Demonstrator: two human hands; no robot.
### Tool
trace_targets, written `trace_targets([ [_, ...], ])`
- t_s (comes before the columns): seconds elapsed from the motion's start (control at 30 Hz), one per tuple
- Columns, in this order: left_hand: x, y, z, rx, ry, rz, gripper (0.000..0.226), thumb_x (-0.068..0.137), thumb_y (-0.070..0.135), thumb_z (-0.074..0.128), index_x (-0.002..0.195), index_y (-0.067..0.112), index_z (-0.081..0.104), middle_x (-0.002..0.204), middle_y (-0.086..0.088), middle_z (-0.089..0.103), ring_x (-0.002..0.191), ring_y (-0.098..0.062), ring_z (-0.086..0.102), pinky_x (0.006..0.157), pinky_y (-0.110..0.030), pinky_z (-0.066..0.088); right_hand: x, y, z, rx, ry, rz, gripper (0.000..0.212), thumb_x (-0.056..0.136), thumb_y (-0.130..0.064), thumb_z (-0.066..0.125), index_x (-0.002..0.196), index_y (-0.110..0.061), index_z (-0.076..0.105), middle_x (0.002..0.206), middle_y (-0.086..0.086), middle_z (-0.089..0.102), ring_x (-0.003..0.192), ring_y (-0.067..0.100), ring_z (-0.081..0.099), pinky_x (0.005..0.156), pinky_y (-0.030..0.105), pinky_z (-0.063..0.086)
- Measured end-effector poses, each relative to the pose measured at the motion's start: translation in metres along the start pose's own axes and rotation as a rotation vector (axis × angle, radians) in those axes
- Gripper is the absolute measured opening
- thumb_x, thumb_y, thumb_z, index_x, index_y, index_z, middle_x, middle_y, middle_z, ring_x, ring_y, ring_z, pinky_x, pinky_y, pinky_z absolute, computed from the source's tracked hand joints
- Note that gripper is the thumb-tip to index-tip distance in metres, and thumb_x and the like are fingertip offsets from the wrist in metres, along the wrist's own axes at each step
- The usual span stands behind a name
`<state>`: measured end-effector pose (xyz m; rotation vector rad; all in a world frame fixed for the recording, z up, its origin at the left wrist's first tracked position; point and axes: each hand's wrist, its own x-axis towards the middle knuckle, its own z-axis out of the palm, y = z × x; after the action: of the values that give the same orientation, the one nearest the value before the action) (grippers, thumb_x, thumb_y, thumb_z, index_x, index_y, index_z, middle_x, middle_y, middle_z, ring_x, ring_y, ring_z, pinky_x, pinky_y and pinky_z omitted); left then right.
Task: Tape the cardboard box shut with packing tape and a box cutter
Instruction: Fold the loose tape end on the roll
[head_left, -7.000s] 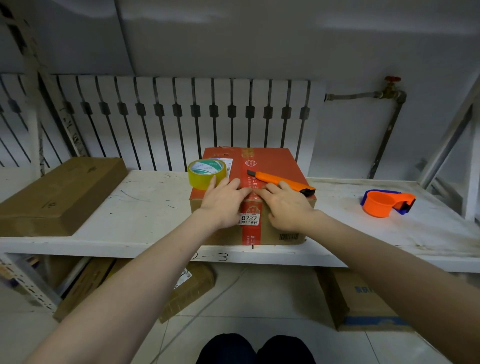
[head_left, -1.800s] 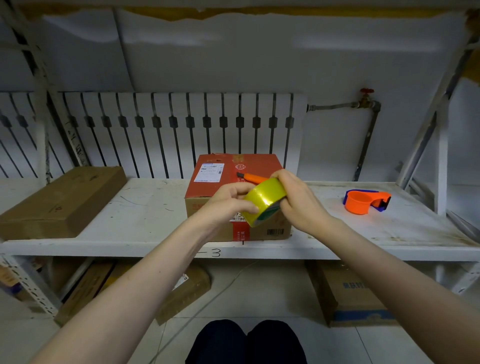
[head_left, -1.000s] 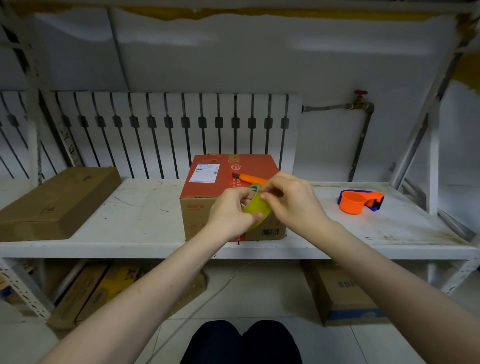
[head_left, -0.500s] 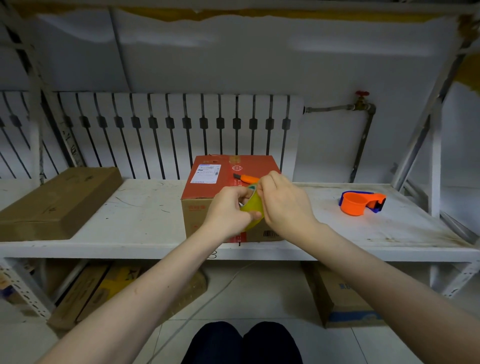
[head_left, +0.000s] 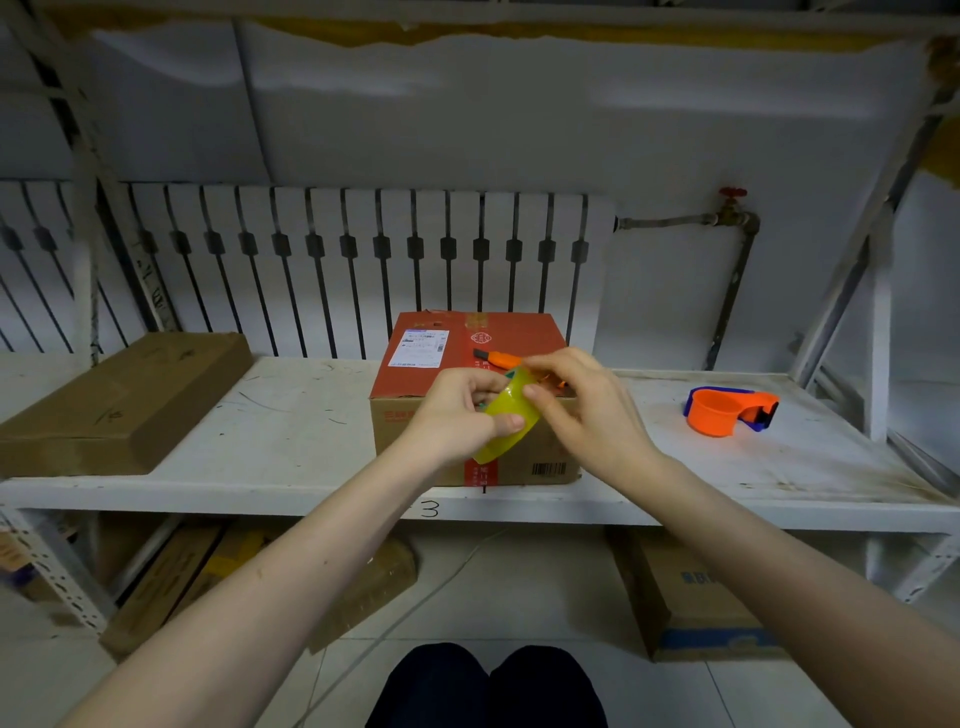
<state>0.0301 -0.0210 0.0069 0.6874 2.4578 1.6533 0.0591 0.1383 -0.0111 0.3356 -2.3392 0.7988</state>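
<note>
Trouble could have come from the sticky end of the tape. It looked hard to find on the shiny roll, and a fingernail could have torn off only a thin strip. The roll could also have slipped and dropped to the floor, because it was held in the air, nearer than the shelf (head_left: 291, 447).

Both hands were up in front of the cardboard box (head_left: 470, 395). The left hand (head_left: 457, 415) was wrapped around the yellow tape roll (head_left: 506, 423), with its thumb pressed on the near side. The right hand (head_left: 582, 410) had its fingertips pinched on the top edge of the roll, as if picking at the end. No loose tape end showed.

The box sat in the middle of the white shelf, close to the near edge. It had a red top with a white label at the far left, brown sides, and a red stripe and a barcode on the near side. Its flaps lay flat. I could not tell if any new tape was on it. The orange box cutter (head_left: 496, 357) lay on the box top, partly hidden behind the hands. An orange tape dispenser (head_left: 727, 410) sat far off to the right.
</note>
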Motion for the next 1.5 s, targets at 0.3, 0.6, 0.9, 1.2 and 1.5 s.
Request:
trace_targets([
  [0.3, -0.001, 0.0, 0.001, 0.157, 0.014, 0.073, 0.039, 0.078, 0.013, 0.072, 0.116, 0.013, 0.064, 0.107, -0.002, 0.066, 0.103, -0.018, 0.059, 0.089, -0.036, 0.05, 0.011, -0.015, -0.007, 0.045, 0.015, 0.058, 0.003, 0.079, -0.023, 0.071, 0.082, -0.024, 0.073, 0.082, -0.011, 0.065, 0.081, 0.009, 0.061, 0.073, 0.039, 0.055],
  [0.6, -0.004, 0.005, -0.003, 0.154, -0.075, 0.17, 0.038, 0.075, 0.013, 0.075, 0.112, 0.012, 0.063, 0.104, 0.001, 0.066, 0.095, -0.01, 0.06, 0.083, -0.021, 0.05, 0.01, -0.015, -0.001, -0.17, 0.074, -0.009, 0.01, 0.092, -0.014, 0.048, 0.084, -0.021, 0.048, 0.091, -0.003, 0.052, 0.089, 0.017, 0.049, 0.068, 0.033, 0.043],
  [0.9, -0.005, -0.001, -0.009, 0.019, -0.032, 0.074, 0.022, 0.082, 0.016, 0.069, 0.102, 0.009, 0.066, 0.096, -0.006, 0.067, 0.094, -0.021, 0.062, 0.081, -0.032, 0.051, -0.003, -0.001, -0.007, -0.116, 0.081, -0.113, 0.01, 0.089, -0.009, 0.041, 0.085, -0.009, 0.051, 0.085, -0.002, 0.051, 0.074, 0.015, 0.047, 0.059, 0.023, 0.037],
  [1.2, 0.023, -0.027, -0.012, 0.204, -0.019, 0.047, 0.012, 0.081, 0.029, 0.07, 0.092, 0.023, 0.069, 0.088, -0.002, 0.071, 0.088, -0.021, 0.065, 0.086, -0.046, 0.052, -0.001, -0.027, -0.004, -0.064, -0.097, 0.017, 0.008, 0.094, -0.013, 0.047, 0.091, -0.012, 0.055, 0.084, -0.004, 0.054, 0.076, 0.011, 0.05, 0.063, 0.027, 0.042],
  [1.5, 0.074, -0.019, -0.061, 0.358, -0.168, 0.042, 0.057, 0.081, 0.032, 0.068, 0.132, 0.015, 0.05, 0.119, 0.002, 0.053, 0.109, -0.016, 0.051, 0.09, -0.029, 0.046, 0.089, -0.041, 0.002, 0.39, -0.127, 0.514, 0.017, 0.092, -0.01, 0.054, 0.081, -0.006, 0.066, 0.066, 0.002, 0.059, 0.059, 0.009, 0.054, 0.06, 0.02, 0.048],
])
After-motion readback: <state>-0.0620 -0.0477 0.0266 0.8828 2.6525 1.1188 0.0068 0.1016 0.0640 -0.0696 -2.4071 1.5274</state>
